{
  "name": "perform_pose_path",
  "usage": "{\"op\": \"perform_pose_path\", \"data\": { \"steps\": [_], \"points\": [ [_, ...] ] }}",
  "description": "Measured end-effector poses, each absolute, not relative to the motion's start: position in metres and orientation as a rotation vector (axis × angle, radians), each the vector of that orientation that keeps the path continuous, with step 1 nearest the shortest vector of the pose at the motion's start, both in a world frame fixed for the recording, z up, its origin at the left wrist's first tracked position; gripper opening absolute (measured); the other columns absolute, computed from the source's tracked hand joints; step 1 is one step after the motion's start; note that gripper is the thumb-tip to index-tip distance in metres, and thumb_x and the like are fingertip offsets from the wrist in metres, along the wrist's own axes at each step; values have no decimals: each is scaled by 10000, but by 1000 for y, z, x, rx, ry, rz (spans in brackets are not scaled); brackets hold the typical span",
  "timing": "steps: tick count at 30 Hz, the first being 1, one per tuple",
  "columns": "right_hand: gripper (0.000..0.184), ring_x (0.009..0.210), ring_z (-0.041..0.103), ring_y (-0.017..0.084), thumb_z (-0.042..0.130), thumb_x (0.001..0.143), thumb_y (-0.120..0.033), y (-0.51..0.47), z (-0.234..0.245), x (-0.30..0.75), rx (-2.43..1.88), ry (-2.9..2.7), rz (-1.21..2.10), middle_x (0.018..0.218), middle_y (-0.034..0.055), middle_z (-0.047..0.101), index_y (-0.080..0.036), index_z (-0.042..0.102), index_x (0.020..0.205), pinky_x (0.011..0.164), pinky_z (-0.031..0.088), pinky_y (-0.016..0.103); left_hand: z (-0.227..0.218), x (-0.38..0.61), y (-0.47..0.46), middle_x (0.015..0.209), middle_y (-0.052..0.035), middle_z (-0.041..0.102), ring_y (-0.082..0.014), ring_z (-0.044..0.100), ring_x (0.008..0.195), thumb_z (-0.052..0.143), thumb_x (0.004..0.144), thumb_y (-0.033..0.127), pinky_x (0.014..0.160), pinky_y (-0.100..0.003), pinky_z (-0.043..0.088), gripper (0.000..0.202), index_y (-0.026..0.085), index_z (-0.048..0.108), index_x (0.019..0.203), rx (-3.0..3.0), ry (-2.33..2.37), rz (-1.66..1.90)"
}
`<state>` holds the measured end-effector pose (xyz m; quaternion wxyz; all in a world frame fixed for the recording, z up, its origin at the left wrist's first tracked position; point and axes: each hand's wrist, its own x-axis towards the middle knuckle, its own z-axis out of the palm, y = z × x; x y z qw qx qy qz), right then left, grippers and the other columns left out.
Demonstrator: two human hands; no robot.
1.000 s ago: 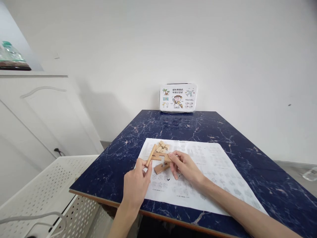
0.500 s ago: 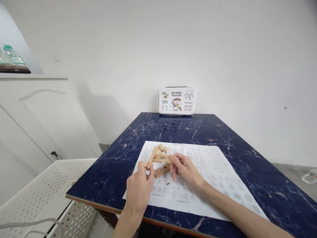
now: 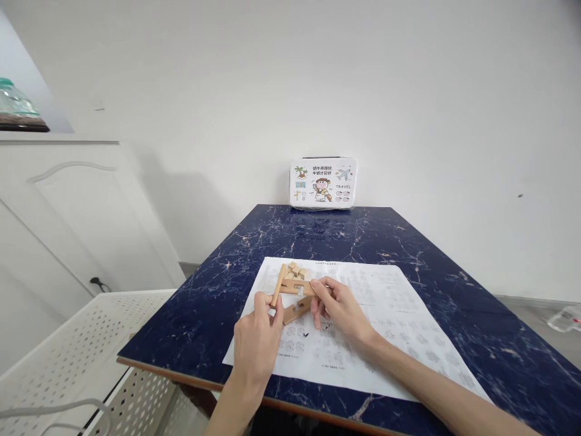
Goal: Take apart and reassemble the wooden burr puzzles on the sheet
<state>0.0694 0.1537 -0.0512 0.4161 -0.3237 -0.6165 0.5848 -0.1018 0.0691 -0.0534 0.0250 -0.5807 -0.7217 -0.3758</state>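
Case (image 3: 323,197) reading "TRAVEL", hands (image 3: 256,332) gripping wooden pieces (image 3: 290,286)

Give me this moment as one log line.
left hand: pinching wooden rod | right hand: pinching notched piece | small blocks: on printed sheet

- Left hand (image 3: 258,330) low in the centre, back upward, pinching!
- Right hand (image 3: 342,310) just right of it, pinching too, lower fingers (image 3: 317,318) curled under!
- Left forearm (image 3: 230,409) drops to the bottom edge; right forearm (image 3: 422,369) slants lower right!
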Motion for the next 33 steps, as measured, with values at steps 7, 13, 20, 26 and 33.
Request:
{"op": "perform_pose_path", "data": {
  "steps": [7, 13, 20, 26, 33],
  "points": [
    [517, 411, 589, 139, 548, 950, -726, 156, -55, 71, -727, -1630, 1577, 582, -8, 670, -224, 508, 834, 475, 298, 278, -43, -113, 66, 664, 11, 746, -226, 753, 633, 496, 1016, 467, 586, -267, 506, 233, 258, 477, 916, -1948, -2279, -1402],
    [527, 380, 565, 112, 491, 981, -720, 144, -48, 67, -586, -1885, 1782, 593, -27, 654, -205, 555, 885, 437, 301, 248, -36, -125, 64, 735, -2, 769, -222, 764, 696, 479, 1022, 487, 587, -255, 482, 262, 251, 516, 916, -2073, -2304, -1450],
    [484, 317, 385, 68, 535, 984, -681, 147, -48, 72, -580, -1830, 1798, 545, -65, 575, -213, 557, 862, 384, 242, 241, -36, -126, 63, 724, 15, 765, -201, 751, 680, 471, 1033, 460, 657, -253, 502, 244, 251, 512, 913, -2174, -2267, -1424],
    [491, 347, 236, 57, 563, 959, -698, 148, -46, 74, -553, -1797, 1880, 518, -102, 414, -220, 557, 845, 379, 142, 252, -31, -126, 60, 727, 1, 769, -222, 746, 692, 473, 1028, 468, 640, -261, 481, 258, 253, 516, 892, -2260, -2288, -1405],
    [530, 351, 278, 53, 541, 952, -733, 145, -47, 69, -596, -1789, 1813, 555, -93, 449, -211, 536, 863, 381, 180, 252, -36, -122, 61, 737, 22, 756, -207, 730, 697, 477, 1028, 417, 637, -263, 444, 208, 258, 537, 909, -2302, -2275, -1305]
  ]
}}
